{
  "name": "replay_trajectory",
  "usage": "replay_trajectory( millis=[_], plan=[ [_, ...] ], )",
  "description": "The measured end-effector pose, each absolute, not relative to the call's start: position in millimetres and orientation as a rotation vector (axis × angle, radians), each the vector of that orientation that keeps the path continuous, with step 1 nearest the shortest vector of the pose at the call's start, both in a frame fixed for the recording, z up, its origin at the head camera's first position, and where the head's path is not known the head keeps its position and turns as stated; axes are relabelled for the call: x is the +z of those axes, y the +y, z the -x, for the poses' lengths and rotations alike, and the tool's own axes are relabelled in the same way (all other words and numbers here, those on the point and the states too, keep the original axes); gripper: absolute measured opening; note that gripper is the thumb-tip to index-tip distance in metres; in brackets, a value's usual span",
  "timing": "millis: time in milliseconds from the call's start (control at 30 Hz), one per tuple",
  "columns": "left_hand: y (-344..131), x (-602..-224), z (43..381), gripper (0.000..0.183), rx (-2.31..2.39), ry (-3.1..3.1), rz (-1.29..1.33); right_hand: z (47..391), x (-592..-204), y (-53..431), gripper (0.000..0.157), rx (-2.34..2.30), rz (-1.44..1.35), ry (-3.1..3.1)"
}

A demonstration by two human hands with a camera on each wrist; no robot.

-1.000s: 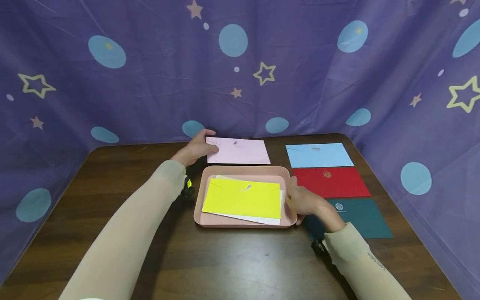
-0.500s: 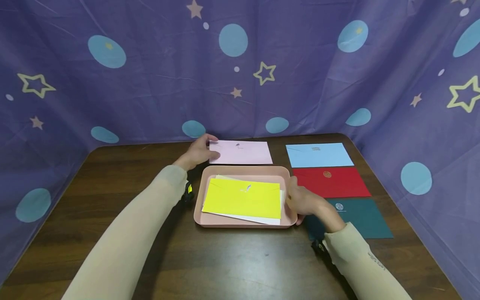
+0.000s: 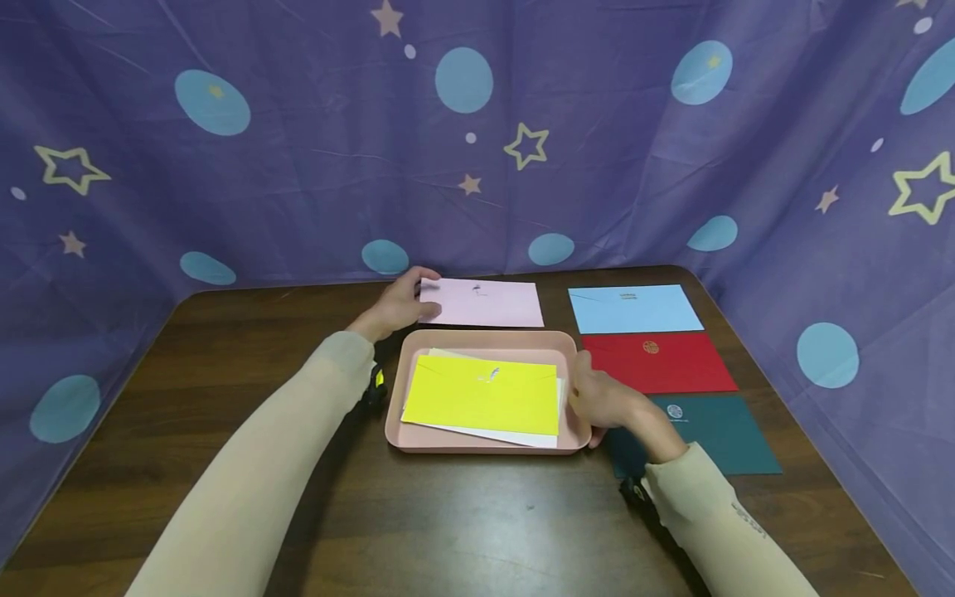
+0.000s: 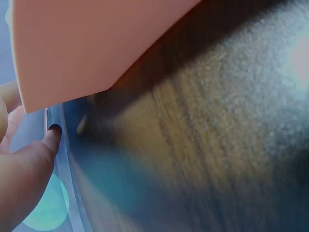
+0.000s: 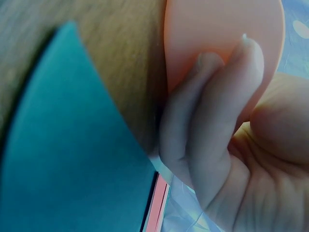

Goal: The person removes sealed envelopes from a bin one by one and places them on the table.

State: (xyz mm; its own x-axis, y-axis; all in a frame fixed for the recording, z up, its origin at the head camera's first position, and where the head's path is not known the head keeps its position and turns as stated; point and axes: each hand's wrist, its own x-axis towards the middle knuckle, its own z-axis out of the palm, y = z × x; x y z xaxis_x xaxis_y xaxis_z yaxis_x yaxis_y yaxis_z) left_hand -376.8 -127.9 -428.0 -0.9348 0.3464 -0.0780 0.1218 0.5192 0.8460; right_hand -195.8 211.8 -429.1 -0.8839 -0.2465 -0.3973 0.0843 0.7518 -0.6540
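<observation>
At the back of the table, my left hand (image 3: 403,305) holds the left end of a pale pink envelope (image 3: 488,305), thumb over its near left part and fingers at its far corner. My right hand (image 3: 603,400) grips the right side of a pink tray (image 3: 485,337). In the right wrist view, its curled fingers (image 5: 248,67) press against the tray's outside (image 5: 212,29). In the tray lies a yellow envelope (image 3: 481,402) on top of a white envelope (image 3: 496,435). The left wrist view shows my left thumb (image 4: 50,140) near the tray corner (image 4: 72,63).
Right of the tray, a light blue envelope (image 3: 634,309), a red envelope (image 3: 660,365) and a dark green envelope (image 3: 724,435) lie in a column. My right wrist passes over the green one. A purple patterned curtain (image 3: 298,166) hangs behind the wooden table (image 3: 462,531).
My left hand has moved slightly right and toward me, and the pale pink envelope has shifted with it. My right hand and the tray have stayed in place.
</observation>
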Motion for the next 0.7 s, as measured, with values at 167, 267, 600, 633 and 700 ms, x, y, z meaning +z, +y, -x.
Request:
replay_trajectory(
  millis=[167, 267, 600, 633, 700],
  plan=[
    [-126.6, -427.0, 375.9, 0.06, 1.341, 2.532, -0.413, 195.6, -428.6, 211.7, 0.056, -0.961, 0.108, 2.48],
    [-127.2, -426.0, 373.8, 0.058, 1.306, 2.575, -0.404, 195.6, -428.3, 210.8, 0.058, -0.956, 0.103, 2.484],
    [-132.3, -416.1, 368.5, 0.044, 1.257, 2.753, -0.592, 194.9, -429.0, 211.6, 0.062, -0.964, 0.117, 2.481],
    [-132.4, -413.9, 367.3, 0.042, 1.25, 2.77, -0.625, 194.8, -429.0, 212.0, 0.063, -0.97, 0.118, 2.479],
    [-132.5, -408.1, 363.4, 0.039, 1.22, 2.808, -0.694, 194.4, -428.8, 212.6, 0.065, -0.977, 0.12, 2.474]
  ],
)
